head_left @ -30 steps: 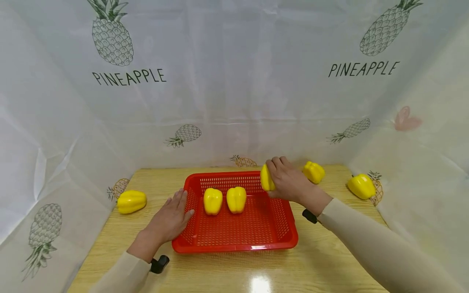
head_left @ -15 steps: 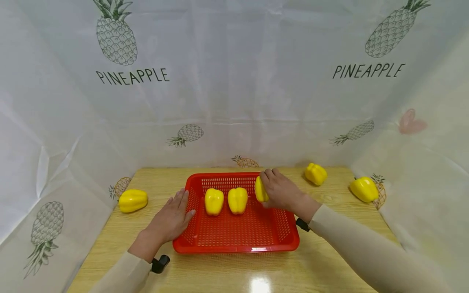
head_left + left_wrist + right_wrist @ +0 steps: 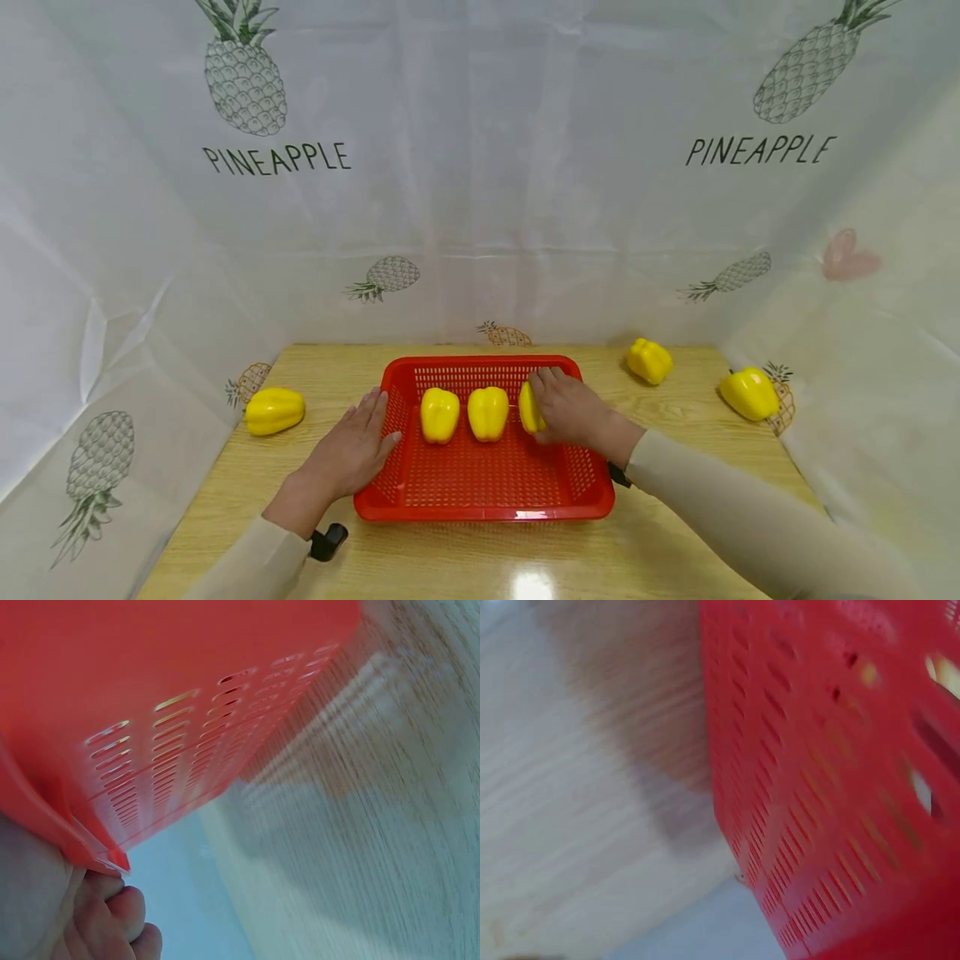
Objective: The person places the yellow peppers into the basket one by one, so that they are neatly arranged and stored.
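Observation:
A red slotted basket (image 3: 483,512) stands on the table, with two yellow bell peppers side by side inside it, a left one (image 3: 439,415) and a middle one (image 3: 487,413). My right hand (image 3: 573,408) reaches over the basket's right rim and grips a third yellow bell pepper (image 3: 530,408) low inside, right of the middle one. My left hand (image 3: 348,450) lies with fairly straight fingers against the basket's left rim. In the left wrist view, fingers (image 3: 112,915) show below the rim. The right wrist view shows the basket's slotted wall (image 3: 780,765); the right hand's grip is hidden there.
A yellow bell pepper (image 3: 274,411) lies on the wooden table (image 3: 450,558) left of the basket. Two more lie at the right, one farther back (image 3: 649,361) and one near the right edge (image 3: 750,393). A pineapple-print sheet (image 3: 480,167) surrounds the table.
My right hand has come down and left with its bell pepper, from above the basket's back right rim into the basket. My left hand has stayed at the left rim.

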A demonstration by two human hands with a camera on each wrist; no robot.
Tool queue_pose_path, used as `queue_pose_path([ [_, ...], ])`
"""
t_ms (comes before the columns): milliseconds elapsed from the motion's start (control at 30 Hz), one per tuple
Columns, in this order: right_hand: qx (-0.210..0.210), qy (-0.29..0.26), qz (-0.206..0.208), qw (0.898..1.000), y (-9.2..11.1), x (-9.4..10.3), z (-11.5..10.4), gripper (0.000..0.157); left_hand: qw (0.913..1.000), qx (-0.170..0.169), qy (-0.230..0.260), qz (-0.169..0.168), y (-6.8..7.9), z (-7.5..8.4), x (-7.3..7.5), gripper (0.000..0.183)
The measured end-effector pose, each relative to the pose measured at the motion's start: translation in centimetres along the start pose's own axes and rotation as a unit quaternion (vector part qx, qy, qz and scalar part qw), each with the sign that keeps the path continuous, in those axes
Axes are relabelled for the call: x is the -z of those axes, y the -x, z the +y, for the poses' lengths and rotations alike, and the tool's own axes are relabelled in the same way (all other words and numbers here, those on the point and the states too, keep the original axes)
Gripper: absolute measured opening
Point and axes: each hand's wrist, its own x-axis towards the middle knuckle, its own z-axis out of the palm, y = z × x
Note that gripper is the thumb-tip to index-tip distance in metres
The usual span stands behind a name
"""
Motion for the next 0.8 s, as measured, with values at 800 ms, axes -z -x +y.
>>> queue_pose_path([
  [800,-0.001,0.06,-0.065,0.996,-0.4,-1.8,-1.1,0.098,0.9999,-0.004,0.009,0.002,-0.3,-0.4,-0.8,0.078],
])
